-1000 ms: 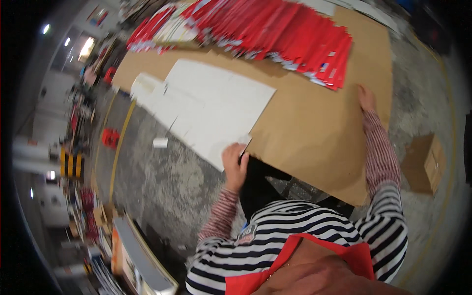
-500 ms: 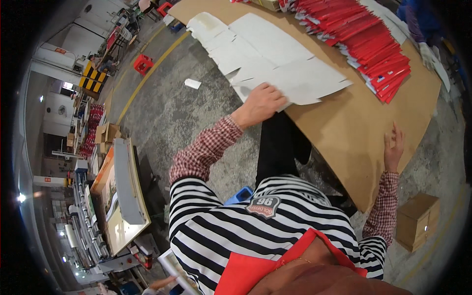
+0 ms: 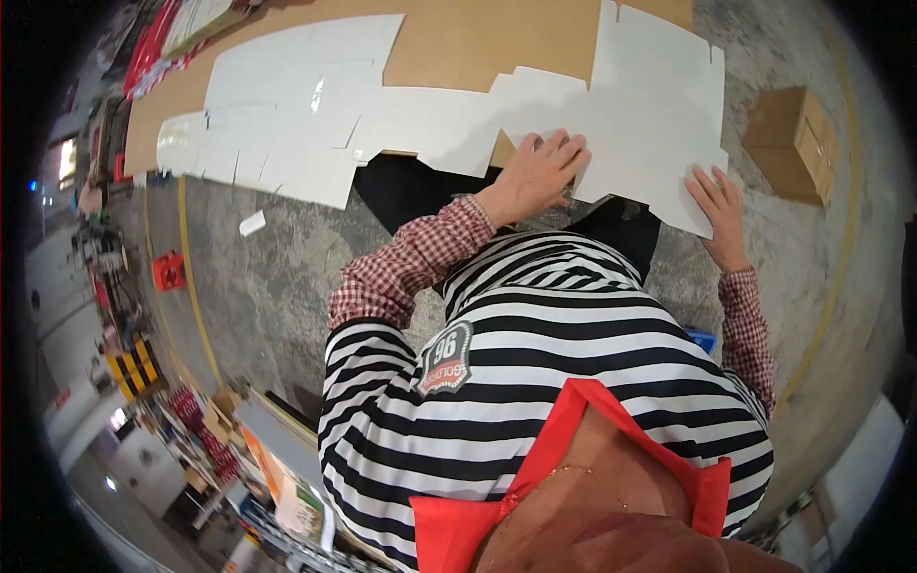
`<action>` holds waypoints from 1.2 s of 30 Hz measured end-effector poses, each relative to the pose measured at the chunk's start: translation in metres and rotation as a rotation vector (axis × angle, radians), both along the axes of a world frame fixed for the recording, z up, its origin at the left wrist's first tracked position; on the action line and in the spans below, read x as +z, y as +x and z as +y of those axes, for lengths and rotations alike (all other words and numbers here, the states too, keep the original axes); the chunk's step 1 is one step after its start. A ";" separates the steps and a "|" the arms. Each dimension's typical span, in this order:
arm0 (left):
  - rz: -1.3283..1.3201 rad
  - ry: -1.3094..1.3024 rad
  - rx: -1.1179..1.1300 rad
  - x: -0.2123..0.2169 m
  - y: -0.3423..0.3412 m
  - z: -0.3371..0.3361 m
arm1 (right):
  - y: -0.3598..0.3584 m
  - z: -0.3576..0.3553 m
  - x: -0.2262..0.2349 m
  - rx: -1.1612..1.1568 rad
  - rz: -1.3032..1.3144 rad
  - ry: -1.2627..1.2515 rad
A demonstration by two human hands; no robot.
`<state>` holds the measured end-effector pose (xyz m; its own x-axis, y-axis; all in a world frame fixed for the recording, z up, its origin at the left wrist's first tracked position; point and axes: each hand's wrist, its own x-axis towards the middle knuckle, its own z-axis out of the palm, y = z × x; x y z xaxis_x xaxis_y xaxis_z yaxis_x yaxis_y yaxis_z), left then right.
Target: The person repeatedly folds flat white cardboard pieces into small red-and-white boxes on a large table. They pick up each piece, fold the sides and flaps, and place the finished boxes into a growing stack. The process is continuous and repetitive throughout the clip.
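A white die-cut cardboard sheet [image 3: 650, 105] with notched edges and slits lies across the brown table before me. It continues to the left as a wide panel [image 3: 287, 95]. My left hand [image 3: 540, 177] rests at the sheet's near edge, fingers bent and apart on the white surface; its thumb is hidden. At the right end, my right hand [image 3: 721, 215] touches the outer edge with spread fingers. Neither hand visibly clasps anything. Part of the sheet overhangs the table's near side, above my dark trousers.
Red folded pieces [image 3: 153, 48] are heaped at the table's far left. A brown carton [image 3: 791, 143] stands on the floor to the right. On the left, the floor holds a white scrap [image 3: 252, 223] and a red stool [image 3: 169, 271].
My view has turned to the right. The white sheet now stretches along the table in front of me. My right hand, earlier over bare brown board, now touches the sheet's right edge.
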<state>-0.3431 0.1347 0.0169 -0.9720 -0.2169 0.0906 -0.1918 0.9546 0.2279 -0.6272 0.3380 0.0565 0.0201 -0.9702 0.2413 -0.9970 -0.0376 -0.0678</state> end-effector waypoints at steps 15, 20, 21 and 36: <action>0.236 -0.079 0.146 -0.002 -0.049 0.027 | 0.002 -0.069 -0.044 -0.001 -0.284 -0.069; 0.233 0.137 0.203 -0.003 0.006 -0.028 | 0.011 -0.068 -0.055 0.117 -0.239 0.106; 0.241 0.284 0.315 -0.006 0.009 -0.045 | 0.011 -0.068 -0.055 0.122 -0.248 0.113; -0.034 -0.077 0.066 -0.002 -0.042 0.015 | 0.028 -0.010 -0.059 -0.554 -0.678 -0.632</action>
<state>-0.3847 0.1497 0.0148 -0.9587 -0.2737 0.0769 -0.2607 0.9543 0.1463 -0.5988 0.3276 -0.0029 -0.7093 -0.4995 0.4974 -0.6483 0.1852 -0.7385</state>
